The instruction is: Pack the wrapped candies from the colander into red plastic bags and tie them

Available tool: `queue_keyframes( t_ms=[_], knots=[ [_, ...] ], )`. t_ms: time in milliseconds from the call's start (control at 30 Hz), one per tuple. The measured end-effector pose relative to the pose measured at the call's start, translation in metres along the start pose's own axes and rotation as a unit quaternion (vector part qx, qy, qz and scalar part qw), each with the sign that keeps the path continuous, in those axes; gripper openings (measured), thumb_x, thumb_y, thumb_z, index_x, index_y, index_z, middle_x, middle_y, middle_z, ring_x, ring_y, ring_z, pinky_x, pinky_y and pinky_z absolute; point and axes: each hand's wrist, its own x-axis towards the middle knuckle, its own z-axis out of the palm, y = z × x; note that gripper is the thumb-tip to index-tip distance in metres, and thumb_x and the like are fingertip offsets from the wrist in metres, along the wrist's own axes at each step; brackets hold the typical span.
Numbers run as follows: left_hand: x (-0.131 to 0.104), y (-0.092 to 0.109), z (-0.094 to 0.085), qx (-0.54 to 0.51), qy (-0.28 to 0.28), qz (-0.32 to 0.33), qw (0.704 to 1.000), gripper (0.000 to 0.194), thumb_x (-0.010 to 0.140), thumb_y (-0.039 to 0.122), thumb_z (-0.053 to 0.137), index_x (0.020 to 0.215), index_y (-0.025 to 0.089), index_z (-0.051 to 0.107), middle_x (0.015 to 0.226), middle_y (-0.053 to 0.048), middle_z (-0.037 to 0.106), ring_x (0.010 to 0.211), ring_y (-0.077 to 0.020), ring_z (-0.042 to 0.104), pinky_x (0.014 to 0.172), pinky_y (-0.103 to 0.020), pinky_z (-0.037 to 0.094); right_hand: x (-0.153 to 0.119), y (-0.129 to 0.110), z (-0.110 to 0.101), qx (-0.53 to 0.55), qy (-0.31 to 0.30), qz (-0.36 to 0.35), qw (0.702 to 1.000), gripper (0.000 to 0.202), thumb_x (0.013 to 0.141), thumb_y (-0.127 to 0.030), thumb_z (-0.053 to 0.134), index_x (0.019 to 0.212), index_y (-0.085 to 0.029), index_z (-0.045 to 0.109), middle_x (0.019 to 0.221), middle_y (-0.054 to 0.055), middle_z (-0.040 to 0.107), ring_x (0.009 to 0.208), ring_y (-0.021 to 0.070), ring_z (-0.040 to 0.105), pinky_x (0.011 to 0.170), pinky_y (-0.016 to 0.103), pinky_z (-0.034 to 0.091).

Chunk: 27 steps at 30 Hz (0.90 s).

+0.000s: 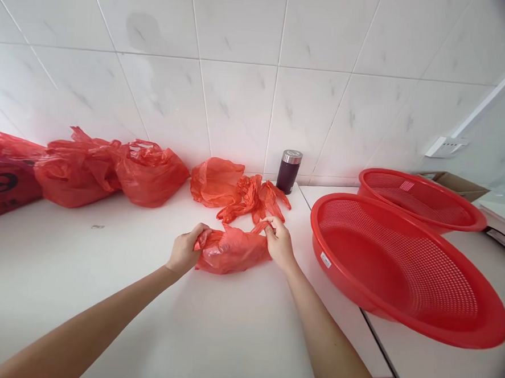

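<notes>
A filled red plastic bag (234, 252) rests on the white table in front of me, its contents hidden by the film. My left hand (185, 247) is closed round the bunched plastic at its left end. At the right end, my right hand (278, 240) pinches a twisted strip of the same bag, probably a handle. Just behind lies a crumpled orange-red plastic bag (252, 197), with another puffed-up red bag (217, 181) beside it near the wall.
Filled red bags (150, 174) line the wall at left. A dark tumbler (288, 172) stands against the tiles. Two red perforated baskets (359, 264) take up the right side, one behind the other, with a cardboard box (458, 184) beyond. A seam runs between the tables.
</notes>
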Motion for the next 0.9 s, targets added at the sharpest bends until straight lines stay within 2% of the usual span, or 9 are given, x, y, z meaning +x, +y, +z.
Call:
queue_keyframes(
  t_ms=[133, 267, 400, 500, 667, 767, 900],
  knots=[
    [0.001, 0.008, -0.001, 0.019, 0.009, -0.019, 1.0, 0.009, 0.08, 0.024, 0.043, 0.085, 0.027, 0.05, 0.081, 0.001, 0.066, 0.069, -0.019, 0.059, 0.066, -0.027, 0.04, 0.0, 0.005, -0.001, 0.038, 0.011, 0.02, 0.999, 0.024, 0.089, -0.04, 0.04, 0.097, -0.022, 0.053, 0.079, 0.001, 0.058, 0.062, 0.0154, 0.051, 0.061, 0.027, 0.04],
    [0.006, 0.028, 0.012, 0.006, 0.022, -0.029, 0.999, 0.022, 0.093, 0.039, 0.032, 0.085, 0.026, 0.049, 0.086, -0.001, 0.065, 0.077, -0.0196, 0.059, 0.067, -0.028, 0.041, -0.005, 0.006, 0.001, 0.058, -0.014, 0.043, 0.997, 0.028, 0.087, -0.043, 0.045, 0.105, -0.022, 0.05, 0.073, -0.002, 0.057, 0.06, 0.0156, 0.052, 0.058, 0.027, 0.042],
    [0.009, 0.044, 0.032, -0.022, -0.002, -0.02, 1.0, 0.016, 0.089, 0.04, 0.043, 0.094, 0.026, 0.049, 0.091, -0.001, 0.067, 0.08, -0.0189, 0.062, 0.069, -0.028, 0.045, -0.01, 0.005, 0.003, 0.054, -0.065, 0.046, 0.995, 0.041, 0.076, -0.04, 0.063, 0.112, -0.026, 0.048, 0.08, -0.003, 0.061, 0.07, 0.0156, 0.057, 0.065, 0.027, 0.046],
    [0.01, 0.042, 0.039, -0.034, -0.027, -0.004, 0.999, 0.01, 0.084, 0.028, 0.049, 0.093, 0.026, 0.05, 0.093, 0.001, 0.068, 0.082, -0.0173, 0.065, 0.073, -0.027, 0.047, -0.008, 0.009, 0.001, 0.035, -0.075, 0.048, 0.995, 0.039, 0.074, -0.032, 0.063, 0.11, -0.027, 0.049, 0.08, -0.004, 0.061, 0.071, 0.0158, 0.059, 0.068, 0.028, 0.046],
    [0.01, 0.022, 0.034, -0.004, -0.027, -0.021, 0.999, 0.029, 0.079, 0.014, 0.043, 0.103, 0.026, 0.054, 0.107, -0.002, 0.068, 0.093, -0.0201, 0.065, 0.082, -0.031, 0.048, 0.001, 0.023, -0.008, -0.007, -0.012, 0.058, 0.998, 0.017, 0.078, -0.026, 0.051, 0.095, -0.024, 0.049, 0.09, 0.0, 0.06, 0.084, 0.0168, 0.058, 0.079, 0.032, 0.044],
    [0.009, 0.018, 0.034, 0.017, -0.043, -0.029, 0.999, 0.034, 0.081, 0.02, 0.046, 0.112, 0.026, 0.057, 0.115, -0.004, 0.065, 0.1, -0.0234, 0.063, 0.086, -0.035, 0.047, 0.001, 0.026, -0.008, -0.028, -0.015, 0.063, 0.997, 0.018, 0.078, -0.027, 0.052, 0.095, -0.025, 0.049, 0.086, -0.001, 0.059, 0.08, 0.0175, 0.059, 0.076, 0.032, 0.044],
    [0.009, 0.027, 0.043, 0.018, -0.057, -0.028, 0.998, 0.041, 0.086, 0.035, 0.048, 0.124, 0.024, 0.057, 0.127, -0.009, 0.058, 0.115, -0.0274, 0.055, 0.097, -0.039, 0.043, -0.004, 0.022, -0.004, -0.045, -0.051, 0.063, 0.996, 0.03, 0.078, -0.03, 0.055, 0.108, -0.027, 0.051, 0.089, -0.001, 0.064, 0.075, 0.0181, 0.061, 0.072, 0.033, 0.046]
  ],
)
